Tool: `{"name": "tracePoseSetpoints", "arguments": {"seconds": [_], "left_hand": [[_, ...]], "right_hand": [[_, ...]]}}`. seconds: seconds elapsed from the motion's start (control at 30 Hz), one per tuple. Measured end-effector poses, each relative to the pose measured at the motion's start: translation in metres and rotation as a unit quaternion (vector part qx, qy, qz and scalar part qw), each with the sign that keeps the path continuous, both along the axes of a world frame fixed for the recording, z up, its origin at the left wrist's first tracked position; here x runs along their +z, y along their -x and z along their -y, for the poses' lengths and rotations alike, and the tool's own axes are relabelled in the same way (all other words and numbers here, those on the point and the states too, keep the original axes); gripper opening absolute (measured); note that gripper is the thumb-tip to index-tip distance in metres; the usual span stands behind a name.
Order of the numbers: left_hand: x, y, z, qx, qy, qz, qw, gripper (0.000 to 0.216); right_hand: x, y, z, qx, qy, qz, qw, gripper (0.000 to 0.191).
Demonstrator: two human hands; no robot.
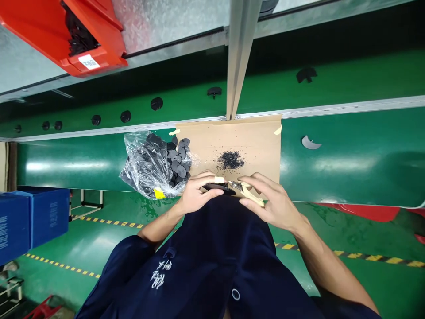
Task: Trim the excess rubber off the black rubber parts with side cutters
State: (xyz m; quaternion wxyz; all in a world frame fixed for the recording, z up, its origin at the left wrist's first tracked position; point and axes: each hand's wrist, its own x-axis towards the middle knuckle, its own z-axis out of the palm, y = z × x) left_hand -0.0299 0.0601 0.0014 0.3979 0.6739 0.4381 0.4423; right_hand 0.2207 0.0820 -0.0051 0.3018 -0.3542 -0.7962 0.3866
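Observation:
My left hand (198,191) is closed on a black disc-shaped part (219,188), with a pale wrap around one finger. In my right hand (275,199) are small cutting pliers (247,191) with pale yellow handles; their jaws are at the right edge of the disc. Whether the jaws touch it I cannot tell. Beyond both hands, a heap of small black scraps (230,160) lies on a cardboard sheet (262,137) taped to the green bench. To the left, a clear plastic bag (142,164) spills several flat black discs (181,171) onto the cardboard's edge.
Several black parts (156,103) lie along the green belt (186,99) behind the bench. A metal post (241,57) rises behind the cardboard. A red bin (99,44) stands upper left, blue crates (49,215) lower left. A grey crescent piece (311,142) lies to the right.

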Motion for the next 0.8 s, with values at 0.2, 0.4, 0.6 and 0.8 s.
{"name": "tracePoseSetpoints", "arguments": {"seconds": [0.2, 0.4, 0.6, 0.8], "left_hand": [[0.002, 0.001, -0.002, -0.013, -0.02, 0.0, 1.0, 0.024], [0.001, 0.0, -0.001, -0.013, -0.007, -0.009, 1.0, 0.026], [-0.001, -0.002, 0.0, -0.018, 0.001, 0.009, 1.0, 0.026], [-0.002, -0.002, 0.0, -0.019, -0.005, 0.005, 1.0, 0.024]], "right_hand": [[0.005, -0.001, -0.001, -0.013, -0.058, 0.02, 0.998, 0.041], [0.011, -0.006, -0.006, 0.013, -0.053, 0.031, 0.998, 0.038], [0.015, -0.009, -0.006, 0.015, -0.092, 0.068, 0.993, 0.036], [0.013, -0.008, -0.005, 0.018, -0.103, 0.063, 0.993, 0.028]]}}
